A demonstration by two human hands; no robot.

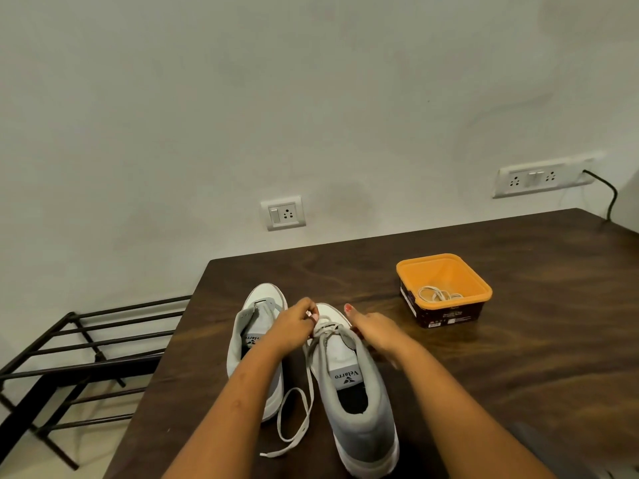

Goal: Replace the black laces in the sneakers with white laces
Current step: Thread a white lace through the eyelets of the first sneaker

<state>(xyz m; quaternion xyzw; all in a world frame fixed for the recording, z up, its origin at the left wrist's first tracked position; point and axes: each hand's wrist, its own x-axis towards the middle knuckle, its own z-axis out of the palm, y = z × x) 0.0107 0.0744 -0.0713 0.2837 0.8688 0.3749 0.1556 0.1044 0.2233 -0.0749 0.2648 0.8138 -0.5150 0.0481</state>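
White lace (308,371) sat partly threaded in the six o'clock sneaker (358,420); our left hand (294,323) pinched it at the toe eyelets, our right hand (375,328) lay against the shoe, its grip hidden. The next move, we judged, needed even crossing upward.

A home room: plain wall with switch sockets (283,213), a wooden table (518,340), a metal shoe rack (86,350).
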